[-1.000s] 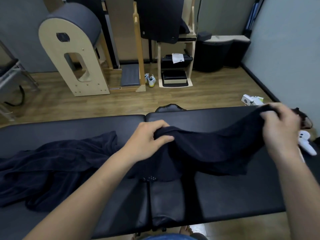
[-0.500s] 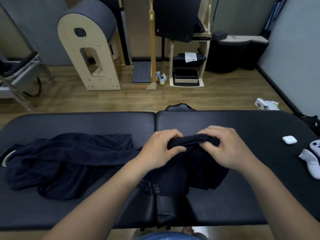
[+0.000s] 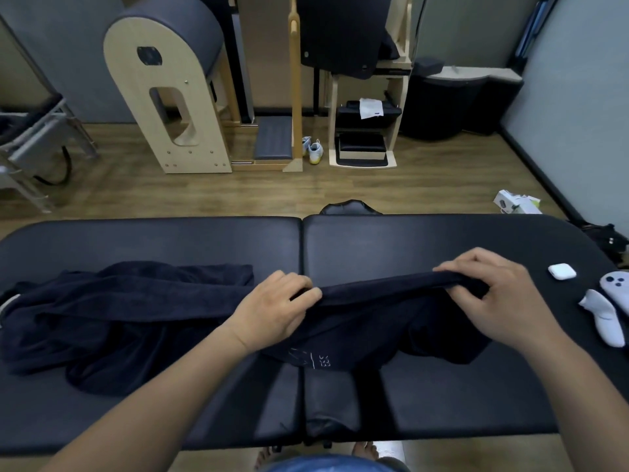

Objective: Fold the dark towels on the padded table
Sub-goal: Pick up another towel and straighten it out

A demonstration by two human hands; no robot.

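Note:
A dark navy towel [image 3: 381,321] hangs over the middle of the black padded table [image 3: 442,243], its top edge stretched level between my hands. My left hand [image 3: 275,308] pinches that edge at its left end and my right hand [image 3: 493,298] grips it at the right end. The towel's lower part sags onto the table, with small white lettering showing near the seam. A second dark towel [image 3: 119,315] lies crumpled on the table's left half, just left of my left hand.
On the table's right end lie a white earbud case [image 3: 561,270] and two white controllers [image 3: 604,318]. Beyond the table on the wooden floor stand a wooden arch barrel [image 3: 170,97], a wooden rack [image 3: 366,131] and a pair of shoes [image 3: 312,150].
My hands met over the table's middle with the towel edge bunched half a second ago; now they have moved apart, drawing the edge out straight.

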